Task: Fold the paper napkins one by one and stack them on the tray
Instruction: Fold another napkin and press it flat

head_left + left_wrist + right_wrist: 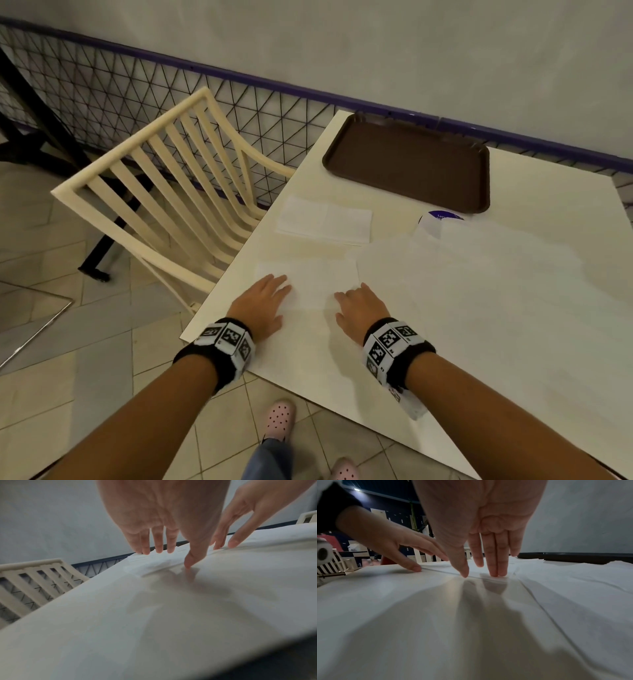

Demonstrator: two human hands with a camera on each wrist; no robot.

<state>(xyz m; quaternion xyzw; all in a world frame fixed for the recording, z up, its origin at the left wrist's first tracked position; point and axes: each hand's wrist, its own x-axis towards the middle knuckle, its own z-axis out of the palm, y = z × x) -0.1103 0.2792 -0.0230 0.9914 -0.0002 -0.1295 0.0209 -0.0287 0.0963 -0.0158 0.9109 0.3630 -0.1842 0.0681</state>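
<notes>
A folded white napkin (310, 286) lies flat near the table's front left corner. My left hand (270, 298) rests on its left end with straight fingers. My right hand (356, 303) presses its right end with straight fingers. In the left wrist view my left hand (173, 555) touches the napkin (152, 564) with thumb and fingertips. The right wrist view shows my right hand (479, 573) pressing the paper's edge with its fingertips (494, 572). A second folded napkin (325, 221) lies farther back. The brown tray (407, 164) stands at the table's far side with nothing on it.
Large unfolded white paper sheets (486, 274) cover the table's right half. A white and purple item (440, 219) peeks out from under them next to the tray. A cream slatted chair (164, 192) stands against the table's left edge. A wire fence (137, 89) runs behind.
</notes>
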